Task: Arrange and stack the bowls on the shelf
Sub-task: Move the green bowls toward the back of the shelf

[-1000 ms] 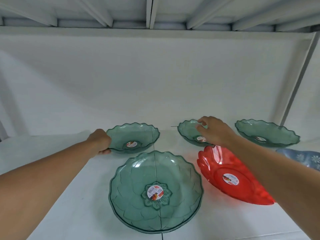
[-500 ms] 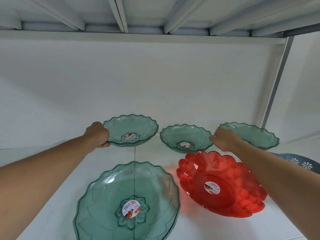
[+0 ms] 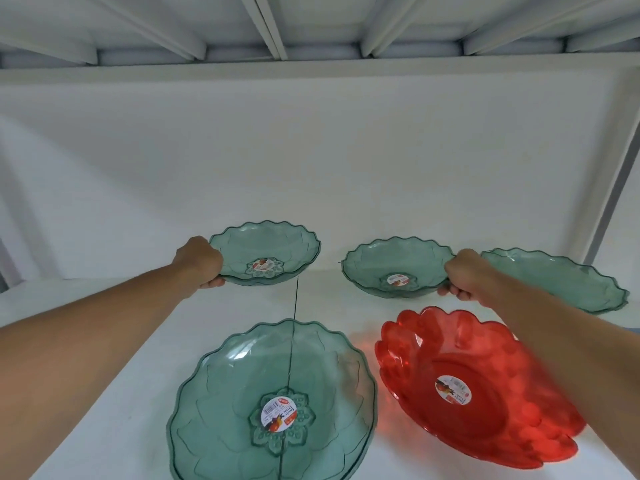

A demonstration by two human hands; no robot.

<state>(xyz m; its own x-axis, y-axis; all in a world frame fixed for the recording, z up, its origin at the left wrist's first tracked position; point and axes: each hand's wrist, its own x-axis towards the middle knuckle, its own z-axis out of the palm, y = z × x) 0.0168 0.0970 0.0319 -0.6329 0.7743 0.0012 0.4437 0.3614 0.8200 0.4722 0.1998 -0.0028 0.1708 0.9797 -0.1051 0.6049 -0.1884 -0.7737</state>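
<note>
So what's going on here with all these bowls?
A person is sorting plastic bowls on a white shelf. The left hand grips the rim of the back-left green bowl, and the right hand grips the rim of the middle green bowl. A third green bowl sits far right. Nearer the camera lie a large green bowl and a red bowl. Nothing looks stacked yet.

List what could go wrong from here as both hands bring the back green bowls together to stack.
1. The right hand pinches only the rim of the middle green bowl; it could tip or slip.
2. That forearm crosses above the red bowl and might knock it.
3. The left hand lifts the left green bowl by one edge; stacked off-centre, the scalloped rims may not nest.
</note>
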